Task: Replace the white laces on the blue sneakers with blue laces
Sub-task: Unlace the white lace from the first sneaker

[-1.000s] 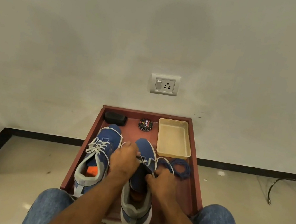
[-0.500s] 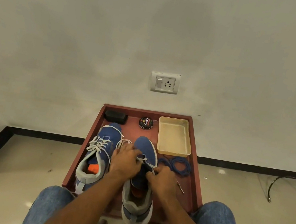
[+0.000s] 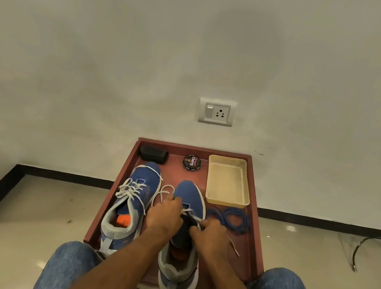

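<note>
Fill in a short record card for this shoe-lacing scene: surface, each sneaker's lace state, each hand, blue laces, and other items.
Surface: red-brown tray on the floor
Left sneaker: fully laced in white
Right sneaker: white lace partly pulled loose
Left hand: pinches the white lace
Right hand: grips the lace at the eyelets
Blue laces: coiled on the tray, untouched
Other items: shoe polish tin, black case, beige plastic tray

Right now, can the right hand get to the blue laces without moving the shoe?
Probably yes. The blue laces lie loose on the tray just beyond the right hand, nothing between, but that hand pinches the white lace and must release first.
</note>
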